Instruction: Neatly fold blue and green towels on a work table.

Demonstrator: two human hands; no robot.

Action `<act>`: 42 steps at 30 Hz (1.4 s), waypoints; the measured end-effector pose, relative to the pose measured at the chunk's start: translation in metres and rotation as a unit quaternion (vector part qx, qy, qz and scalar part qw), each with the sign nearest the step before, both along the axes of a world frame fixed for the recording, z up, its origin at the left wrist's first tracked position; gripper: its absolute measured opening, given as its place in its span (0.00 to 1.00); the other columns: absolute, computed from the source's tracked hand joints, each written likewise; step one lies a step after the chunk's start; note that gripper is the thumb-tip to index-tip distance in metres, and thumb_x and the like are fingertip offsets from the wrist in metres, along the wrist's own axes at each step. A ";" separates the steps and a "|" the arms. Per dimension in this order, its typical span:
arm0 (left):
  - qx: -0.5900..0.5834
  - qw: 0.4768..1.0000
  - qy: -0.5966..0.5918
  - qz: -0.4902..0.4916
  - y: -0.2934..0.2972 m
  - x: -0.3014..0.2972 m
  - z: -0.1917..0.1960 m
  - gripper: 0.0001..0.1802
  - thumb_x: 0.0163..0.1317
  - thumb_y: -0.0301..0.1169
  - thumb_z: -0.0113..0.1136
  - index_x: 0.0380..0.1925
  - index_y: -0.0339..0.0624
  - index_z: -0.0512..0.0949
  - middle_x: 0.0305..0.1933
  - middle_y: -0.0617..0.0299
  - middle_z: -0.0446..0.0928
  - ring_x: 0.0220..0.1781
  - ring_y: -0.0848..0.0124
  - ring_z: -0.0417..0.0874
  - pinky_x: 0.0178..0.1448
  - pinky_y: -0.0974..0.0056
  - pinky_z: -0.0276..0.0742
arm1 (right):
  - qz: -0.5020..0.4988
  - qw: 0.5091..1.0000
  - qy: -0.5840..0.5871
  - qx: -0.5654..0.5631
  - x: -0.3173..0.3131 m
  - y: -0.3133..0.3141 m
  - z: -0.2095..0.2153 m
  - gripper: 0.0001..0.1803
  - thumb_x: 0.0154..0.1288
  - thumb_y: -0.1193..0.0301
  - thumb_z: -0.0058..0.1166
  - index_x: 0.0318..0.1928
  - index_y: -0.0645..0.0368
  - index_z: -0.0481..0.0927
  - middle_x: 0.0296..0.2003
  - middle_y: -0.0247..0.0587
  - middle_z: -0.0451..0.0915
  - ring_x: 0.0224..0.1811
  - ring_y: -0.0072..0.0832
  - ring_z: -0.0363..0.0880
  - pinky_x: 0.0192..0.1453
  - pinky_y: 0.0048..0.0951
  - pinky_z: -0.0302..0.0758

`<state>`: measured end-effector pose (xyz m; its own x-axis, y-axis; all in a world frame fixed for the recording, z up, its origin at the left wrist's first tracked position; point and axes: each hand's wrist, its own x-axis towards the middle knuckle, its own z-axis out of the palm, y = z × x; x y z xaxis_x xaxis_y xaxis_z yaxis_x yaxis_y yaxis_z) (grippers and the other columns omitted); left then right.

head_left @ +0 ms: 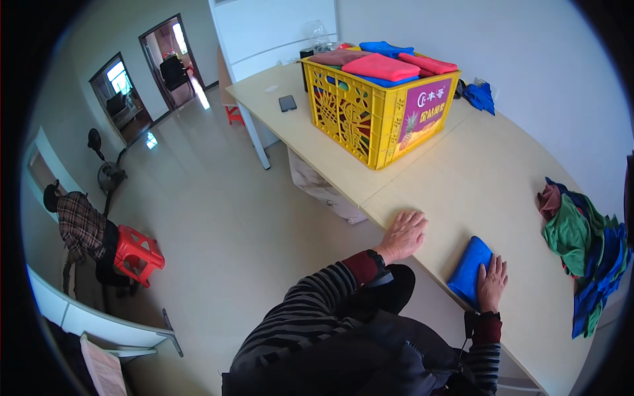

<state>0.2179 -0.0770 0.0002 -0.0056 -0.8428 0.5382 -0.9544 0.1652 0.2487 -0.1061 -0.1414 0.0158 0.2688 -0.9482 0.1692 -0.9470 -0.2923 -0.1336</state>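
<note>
Both hands flat on the table, right one on a folded blue cloth

The right hand (492, 282) lies open, palm down, on the folded blue cloth (469, 270) at the near table (462, 178) edge; the left hand (403, 234) rests spread on bare wood just beside it, holding nothing. A heap of loose cloths (584, 247), seemingly unfolded, lies right; a yellow crate (370, 112) of folded cloths stands farther back.

Blue folded cloth (470, 270); yellow crate (370, 112); striped sleeves (310, 303).
</note>
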 end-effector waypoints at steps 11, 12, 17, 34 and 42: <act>-0.045 0.986 0.047 -0.153 -0.040 -0.051 0.055 0.22 0.70 0.35 0.55 0.60 0.37 0.74 0.66 0.47 0.72 0.70 0.49 0.70 0.73 0.48 0.62 | 0.007 0.982 -0.052 -0.183 0.020 0.012 0.068 0.34 0.78 0.52 0.44 0.74 0.58 0.61 0.74 0.49 0.62 0.79 0.48 0.54 0.79 0.52 0.52; -0.059 0.984 0.041 -0.164 -0.043 -0.065 0.054 0.22 0.72 0.37 0.53 0.62 0.37 0.73 0.68 0.47 0.71 0.71 0.50 0.69 0.75 0.48 0.61 | -0.001 0.985 -0.040 -0.166 0.017 0.018 0.050 0.34 0.78 0.51 0.43 0.74 0.58 0.62 0.74 0.48 0.62 0.79 0.47 0.54 0.80 0.51 0.51; -0.043 0.977 -0.017 -0.208 -0.057 -0.138 0.035 0.25 0.75 0.41 0.49 0.65 0.39 0.72 0.72 0.49 0.69 0.76 0.53 0.64 0.78 0.48 0.56 | -0.013 0.996 -0.023 -0.087 -0.001 0.043 0.004 0.33 0.77 0.50 0.41 0.73 0.57 0.65 0.74 0.46 0.63 0.79 0.45 0.54 0.81 0.50 0.49; 0.104 0.970 -0.052 -0.215 -0.062 -0.153 0.011 0.26 0.75 0.40 0.45 0.67 0.38 0.70 0.76 0.48 0.63 0.79 0.51 0.58 0.79 0.44 0.53 | 0.038 0.977 -0.133 -0.160 0.018 0.016 0.025 0.30 0.77 0.53 0.42 0.69 0.59 0.70 0.72 0.50 0.66 0.78 0.48 0.57 0.81 0.51 0.49; 0.004 0.977 0.005 -0.215 -0.049 -0.169 -0.007 0.28 0.72 0.36 0.42 0.65 0.30 0.70 0.73 0.45 0.67 0.79 0.50 0.59 0.81 0.37 0.41 | 0.090 0.989 0.065 -0.101 -0.015 0.012 -0.010 0.27 0.78 0.59 0.42 0.70 0.58 0.70 0.75 0.49 0.62 0.80 0.47 0.53 0.81 0.47 0.47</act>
